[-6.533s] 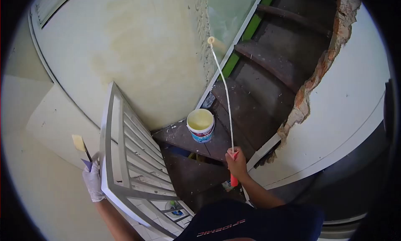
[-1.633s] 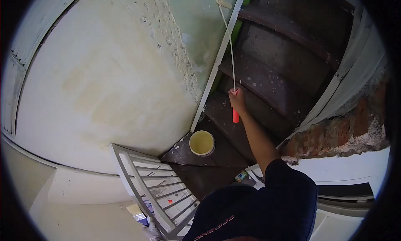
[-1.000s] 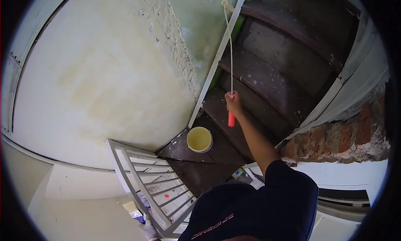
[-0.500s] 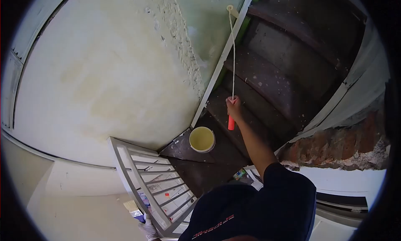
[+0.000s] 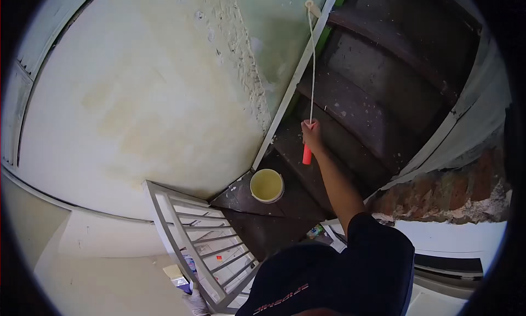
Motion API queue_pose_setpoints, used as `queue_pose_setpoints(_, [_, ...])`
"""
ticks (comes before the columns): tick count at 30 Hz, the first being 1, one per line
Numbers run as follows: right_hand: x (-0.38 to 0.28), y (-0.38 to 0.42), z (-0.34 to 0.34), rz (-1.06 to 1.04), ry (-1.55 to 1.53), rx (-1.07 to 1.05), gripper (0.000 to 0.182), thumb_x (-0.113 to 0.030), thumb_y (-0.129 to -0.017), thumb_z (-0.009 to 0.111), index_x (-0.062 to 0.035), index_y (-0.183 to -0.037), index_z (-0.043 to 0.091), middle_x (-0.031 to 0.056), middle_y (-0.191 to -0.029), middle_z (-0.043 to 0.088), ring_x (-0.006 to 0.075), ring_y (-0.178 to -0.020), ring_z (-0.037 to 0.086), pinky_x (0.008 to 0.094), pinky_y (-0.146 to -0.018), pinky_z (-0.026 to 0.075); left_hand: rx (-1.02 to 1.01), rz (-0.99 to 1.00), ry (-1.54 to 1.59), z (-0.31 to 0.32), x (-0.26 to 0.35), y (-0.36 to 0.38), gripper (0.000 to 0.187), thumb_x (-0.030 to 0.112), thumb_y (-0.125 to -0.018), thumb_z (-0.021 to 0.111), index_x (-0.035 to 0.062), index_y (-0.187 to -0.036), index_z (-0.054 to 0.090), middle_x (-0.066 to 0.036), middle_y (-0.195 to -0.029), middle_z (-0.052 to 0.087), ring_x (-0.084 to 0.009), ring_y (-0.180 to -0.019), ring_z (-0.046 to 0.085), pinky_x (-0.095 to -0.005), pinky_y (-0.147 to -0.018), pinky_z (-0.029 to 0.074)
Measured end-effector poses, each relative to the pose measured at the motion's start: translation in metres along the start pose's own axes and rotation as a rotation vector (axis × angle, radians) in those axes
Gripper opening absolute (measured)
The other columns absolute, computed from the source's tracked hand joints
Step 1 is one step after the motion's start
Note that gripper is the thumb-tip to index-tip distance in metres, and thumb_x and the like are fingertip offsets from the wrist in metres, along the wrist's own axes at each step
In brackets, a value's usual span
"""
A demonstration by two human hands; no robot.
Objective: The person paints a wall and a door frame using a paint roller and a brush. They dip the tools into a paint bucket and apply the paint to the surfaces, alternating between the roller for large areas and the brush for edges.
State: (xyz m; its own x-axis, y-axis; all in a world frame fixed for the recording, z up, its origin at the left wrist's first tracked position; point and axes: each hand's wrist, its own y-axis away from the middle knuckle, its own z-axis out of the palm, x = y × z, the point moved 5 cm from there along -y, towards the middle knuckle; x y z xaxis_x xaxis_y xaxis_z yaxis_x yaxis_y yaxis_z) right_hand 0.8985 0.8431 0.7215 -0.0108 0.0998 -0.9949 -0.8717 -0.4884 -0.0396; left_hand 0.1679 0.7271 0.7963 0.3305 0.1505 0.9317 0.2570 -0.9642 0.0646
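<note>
My right hand [image 5: 311, 134] is closed around the red handle of a paint roller [image 5: 313, 69]. The roller's long pale rod runs up to its small roller head, which lies against the green wall beside the white stair trim. Low at the left, my left hand [image 5: 195, 303], in a whitish glove, is closed on a paintbrush [image 5: 179, 281] with pale bristles and a purple-blue handle, beside the railing. A bucket [image 5: 267, 185] with pale yellow contents stands on the dark step below my right hand.
Dark stairs [image 5: 361, 97] climb at the upper right, edged by white trim [image 5: 296, 77]. A patchy cream wall [image 5: 137, 107] fills the left. The white railing [image 5: 183, 239] stands at the lower left. Broken brickwork [image 5: 444, 198] shows at the right.
My right hand has moved slightly up and right, and the roller head has shifted up and right along the wall. My left hand still holds the brush.
</note>
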Motion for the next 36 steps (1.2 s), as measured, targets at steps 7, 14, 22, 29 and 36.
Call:
queue_pose_setpoints(7, [-0.034, -0.020, 0.013, -0.038, -0.058, 0.008, 0.023, -0.020, -0.089, 0.062, -0.0045, -0.101, 0.050, 0.0040, -0.061, 0.051, 0.0151, -0.039, 0.049, 0.0307, -0.035, 0.041, -0.014, -0.010, 0.011, 0.001, 0.001, 0.002, 0.024, 0.015, -0.085, 0.067, -0.0055, -0.098, 0.065, -0.007, -0.084, 0.067, -0.0140, -0.070, 0.061, -0.0283, -0.062, 0.051])
queue_pose_setpoints(14, [0.016, 0.028, 0.013, -0.100, 0.045, 0.025, 0.019, -0.019, -0.089, 0.062, -0.0059, -0.092, 0.049, 0.0040, -0.061, 0.050, 0.0143, -0.039, 0.049, 0.0297, -0.034, 0.039, -0.026, -0.067, -0.065, -0.005, -0.012, -0.001, 0.022, 0.014, -0.084, 0.068, -0.0044, -0.096, 0.066, -0.005, -0.081, 0.067, -0.0131, -0.070, 0.061, -0.0283, -0.064, 0.051])
queue_pose_setpoints(22, [-0.089, -0.066, 0.024, -0.079, -0.136, -0.027, 0.021, -0.019, -0.091, 0.060, -0.0029, -0.096, 0.048, 0.0018, -0.058, 0.047, 0.0105, -0.040, 0.046, 0.0268, -0.036, 0.039, -0.025, -0.016, -0.036, -0.006, -0.008, 0.000, 0.028, 0.018, -0.083, 0.071, -0.0032, -0.100, 0.065, -0.006, -0.085, 0.067, -0.0135, -0.071, 0.062, -0.0290, -0.065, 0.052])
queue_pose_setpoints(29, [0.006, 0.025, 0.035, -0.010, -0.033, -0.009, 0.022, -0.019, -0.087, 0.063, -0.0054, -0.096, 0.048, 0.0041, -0.065, 0.051, 0.0143, -0.044, 0.050, 0.0300, -0.038, 0.041, -0.060, 0.082, -0.202, 0.011, 0.053, 0.017, 0.037, 0.020, -0.088, 0.068, -0.0019, -0.115, 0.057, -0.007, -0.098, 0.059, -0.0166, -0.083, 0.053, -0.0313, -0.076, 0.046])
queue_pose_setpoints(36, [-0.126, -0.097, 0.015, -0.169, -0.141, 0.011, 0.022, -0.020, -0.089, 0.061, -0.0035, -0.097, 0.049, 0.0034, -0.061, 0.050, 0.0139, -0.040, 0.047, 0.0302, -0.036, 0.040, 0.051, 0.097, -0.437, 0.018, 0.075, 0.025, 0.044, 0.023, -0.088, 0.067, -0.0040, -0.120, 0.055, -0.007, -0.103, 0.060, -0.0167, -0.086, 0.052, -0.0319, -0.077, 0.046])
